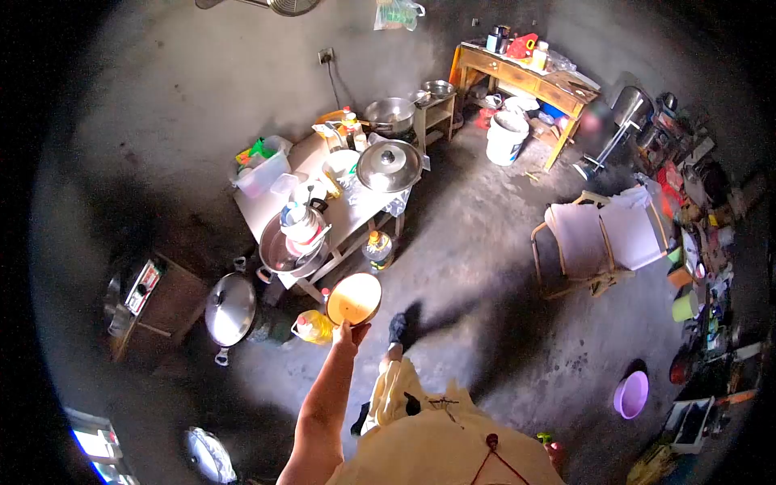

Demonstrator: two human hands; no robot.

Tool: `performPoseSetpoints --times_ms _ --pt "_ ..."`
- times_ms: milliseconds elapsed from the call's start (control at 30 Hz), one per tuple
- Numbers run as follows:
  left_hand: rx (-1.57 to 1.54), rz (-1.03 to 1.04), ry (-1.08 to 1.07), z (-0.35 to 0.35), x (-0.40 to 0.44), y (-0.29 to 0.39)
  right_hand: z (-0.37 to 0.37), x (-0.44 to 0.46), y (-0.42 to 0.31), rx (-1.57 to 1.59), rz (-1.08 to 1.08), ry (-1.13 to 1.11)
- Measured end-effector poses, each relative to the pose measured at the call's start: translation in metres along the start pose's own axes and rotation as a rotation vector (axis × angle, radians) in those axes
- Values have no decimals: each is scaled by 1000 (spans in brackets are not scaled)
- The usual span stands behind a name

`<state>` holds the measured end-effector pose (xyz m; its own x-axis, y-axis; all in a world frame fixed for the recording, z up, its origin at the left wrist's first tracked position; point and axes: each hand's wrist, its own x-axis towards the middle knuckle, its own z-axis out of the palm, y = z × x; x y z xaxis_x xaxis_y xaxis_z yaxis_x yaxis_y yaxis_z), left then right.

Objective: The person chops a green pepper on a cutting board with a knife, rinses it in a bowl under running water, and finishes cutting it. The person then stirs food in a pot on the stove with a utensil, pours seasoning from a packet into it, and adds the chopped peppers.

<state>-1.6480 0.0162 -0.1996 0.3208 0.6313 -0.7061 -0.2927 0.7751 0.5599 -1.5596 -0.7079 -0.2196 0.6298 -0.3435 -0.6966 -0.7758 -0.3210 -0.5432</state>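
My left hand [351, 335] is closed on the near rim of a round, shallow, orange-tan bowl [354, 300], its inner face turned up toward the camera. Just left of the bowl, a yellow oil jug [313, 326] stands on the floor. Beyond the bowl is a bottle with a yellow cap [377, 251]. A white table [303, 157] bears a large metal pot [279, 248] with stacked dishes in it, and a lidded pan [390, 166]. My right hand does not show.
A lidded silver pot [230, 309] stands left of the table. Farther back are a wooden desk [517, 74] and a white bucket [508, 137]. Two cloth-covered chairs [578, 240] are on the right, with a purple basin [630, 394] nearer. Clutter lines the right wall.
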Motion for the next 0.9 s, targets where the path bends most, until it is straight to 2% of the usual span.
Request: performPoseSetpoints --times_ms 100,233,267,300,367,400,433,533,600,633,667,700,767,833,900 --pt "-73 -82 -49 46 67 8 28 -1 -41 -78 22 -19" --pt "-152 -75 -51 82 205 8 75 -1 -120 -194 29 -33" --pt "-181 -20 -53 96 225 11 87 -2 -145 -233 26 -40" --pt "-181 36 27 123 220 27 95 -1 -169 -274 15 -50" --pt "-262 19 207 156 242 46 106 8 -210 -353 -48 -75" --pt "-268 21 213 163 264 52 113 14 -227 -381 -101 -93" --pt "-270 19 221 163 286 55 122 4 -268 -331 -272 -77" --pt "-184 -6 300 171 330 66 174 -39 -361 -153 -352 110" --pt "-174 23 301 163 357 67 198 -72 -419 -150 -344 67" --pt "-198 46 287 164 366 65 205 -75 -434 -156 -353 52" --pt "-249 5 404 175 368 72 209 -72 -443 -157 -355 61" --pt "-325 92 314 179 370 73 210 -67 -447 -152 -334 64" --pt "-357 172 407 177 385 65 210 -57 -456 -148 -310 71" --pt "-354 160 487 189 381 69 208 -45 -463 -132 -299 90" --pt "-550 39 263 164 395 58 206 -23 -469 -60 -278 120"
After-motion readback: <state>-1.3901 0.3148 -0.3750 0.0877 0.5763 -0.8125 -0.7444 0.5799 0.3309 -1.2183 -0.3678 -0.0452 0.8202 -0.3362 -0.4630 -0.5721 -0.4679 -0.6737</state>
